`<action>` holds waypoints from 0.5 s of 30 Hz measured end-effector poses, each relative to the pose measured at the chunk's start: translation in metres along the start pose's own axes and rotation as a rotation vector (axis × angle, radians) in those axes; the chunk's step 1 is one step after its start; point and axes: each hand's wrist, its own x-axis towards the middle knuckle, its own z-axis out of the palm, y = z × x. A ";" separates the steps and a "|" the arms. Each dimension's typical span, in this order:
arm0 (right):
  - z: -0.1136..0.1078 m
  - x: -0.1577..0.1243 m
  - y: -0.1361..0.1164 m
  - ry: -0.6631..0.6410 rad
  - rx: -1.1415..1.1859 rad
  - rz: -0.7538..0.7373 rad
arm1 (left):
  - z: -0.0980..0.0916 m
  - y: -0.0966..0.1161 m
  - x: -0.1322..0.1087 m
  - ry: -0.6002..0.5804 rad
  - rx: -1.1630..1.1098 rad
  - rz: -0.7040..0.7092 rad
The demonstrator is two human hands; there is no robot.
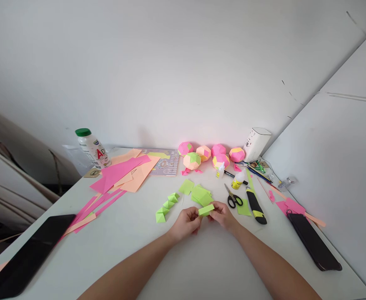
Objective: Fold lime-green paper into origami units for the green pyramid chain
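Note:
A folded strip of green paper (206, 210) is held level between both hands above the white table. My left hand (186, 223) pinches its left end, and my right hand (222, 214) grips the right end. Just beyond the fingers lies a loose pile of green paper squares (200, 193), with one more green square (186, 187) to its left. To the left of my left hand, several folded green paper units (167, 207) sit in a slanting row. Black-handled scissors (233, 199) rest to the right, near a yellow-and-black utility knife (256, 206).
Several faceted paper balls (192, 160) stand along the wall by small glue bottles (238, 179). Pink and peach paper sheets (123, 171) and a white bottle (92, 149) are at left. A black tablet-like slab (29, 254) lies front left, a phone (314, 241) at right.

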 end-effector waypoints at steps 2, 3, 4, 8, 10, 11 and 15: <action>-0.002 0.000 -0.001 0.011 0.003 -0.010 | 0.000 -0.001 0.000 0.006 -0.017 0.002; -0.003 0.001 -0.001 0.016 0.008 -0.017 | -0.001 -0.001 -0.001 0.010 -0.029 0.007; -0.003 0.001 -0.001 0.021 0.014 -0.025 | -0.001 -0.002 -0.001 0.011 -0.044 0.018; -0.002 0.002 -0.001 0.021 0.021 -0.033 | -0.001 -0.006 0.002 0.047 -0.145 0.094; -0.001 0.001 -0.001 0.004 0.000 -0.020 | 0.000 -0.009 0.004 0.079 -0.199 0.117; 0.000 0.001 -0.001 -0.008 -0.014 -0.014 | 0.001 -0.010 0.005 0.092 -0.215 0.119; 0.003 0.000 -0.001 -0.033 -0.055 -0.013 | 0.001 -0.012 0.008 0.114 -0.197 0.095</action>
